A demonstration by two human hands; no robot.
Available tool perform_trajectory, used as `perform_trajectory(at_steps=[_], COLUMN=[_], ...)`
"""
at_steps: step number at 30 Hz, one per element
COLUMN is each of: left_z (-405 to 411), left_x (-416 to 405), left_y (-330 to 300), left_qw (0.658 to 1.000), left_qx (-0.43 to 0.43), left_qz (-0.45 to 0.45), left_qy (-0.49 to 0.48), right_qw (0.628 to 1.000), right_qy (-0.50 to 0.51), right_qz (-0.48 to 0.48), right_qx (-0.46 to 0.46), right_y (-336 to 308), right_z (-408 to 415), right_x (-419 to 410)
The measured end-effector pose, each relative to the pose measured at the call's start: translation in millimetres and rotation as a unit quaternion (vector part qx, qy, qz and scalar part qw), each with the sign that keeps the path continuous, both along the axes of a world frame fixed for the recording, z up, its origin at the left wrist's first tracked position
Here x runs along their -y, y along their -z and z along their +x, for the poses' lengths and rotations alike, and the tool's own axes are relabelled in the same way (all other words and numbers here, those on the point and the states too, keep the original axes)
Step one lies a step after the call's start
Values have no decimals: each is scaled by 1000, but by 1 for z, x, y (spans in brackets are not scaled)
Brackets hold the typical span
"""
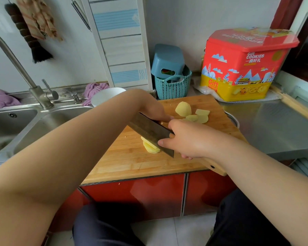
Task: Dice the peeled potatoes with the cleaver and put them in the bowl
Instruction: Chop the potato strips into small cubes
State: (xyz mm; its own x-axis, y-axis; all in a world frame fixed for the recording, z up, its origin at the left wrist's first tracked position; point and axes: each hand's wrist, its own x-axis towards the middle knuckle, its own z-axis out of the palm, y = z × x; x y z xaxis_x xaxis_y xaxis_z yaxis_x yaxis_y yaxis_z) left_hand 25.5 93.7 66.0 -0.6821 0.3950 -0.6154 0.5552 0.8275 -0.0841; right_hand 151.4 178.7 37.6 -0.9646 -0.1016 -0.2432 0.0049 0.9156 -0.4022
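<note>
Potato slices [150,148] lie fanned in a short overlapping stack on the bamboo cutting board [132,160], tucked right under the cleaver [149,131], on the near side of its blade. Right hand [183,139] is wrapped around the cleaver's handle, fingers curled closed, thumb laid flat against the side of the blade just above the slices. The wooden handle end [215,167] pokes out behind that fist, toward the board's front edge. Blade runs diagonally away from the grip, up and to the left, its edge down at the board.

Left hand [153,109] sits just beyond the blade's spine, fingers bent down toward the board; what they press on is hidden by the steel, so I cannot tell whether they pinch anything. Past that hand, farther from the grip, a peeled potato half [183,108] stands on the board with a few loose flat slices [200,116] touching it on its right side.

White bowl [105,95] waits behind the left forearm, off the board's far left corner, beside the steel sink [25,125]. Well beyond the grip, against the wall, a teal woven basket [172,86] and a red-and-yellow cookie tin [242,68] stand on the counter.
</note>
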Motion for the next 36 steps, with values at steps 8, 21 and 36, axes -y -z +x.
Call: perform_trajectory(at_steps=[8,21,36], left_z=[-9,-2,-3], left_x=[-8,47,90], left_y=[-4,27,155], left_qw=[996,662,875], left_qx=[52,-451,-254], left_qz=[3,583,317], left_qy=[-74,135,264], right_qw=[999,994,975], right_qy=[19,54,134], right_qz=[13,-84,-167], right_qx=[-39,-38,-61], right_y=[-9,-4,27], right_z=[4,-9,-20], right_x=[1,-37,-60])
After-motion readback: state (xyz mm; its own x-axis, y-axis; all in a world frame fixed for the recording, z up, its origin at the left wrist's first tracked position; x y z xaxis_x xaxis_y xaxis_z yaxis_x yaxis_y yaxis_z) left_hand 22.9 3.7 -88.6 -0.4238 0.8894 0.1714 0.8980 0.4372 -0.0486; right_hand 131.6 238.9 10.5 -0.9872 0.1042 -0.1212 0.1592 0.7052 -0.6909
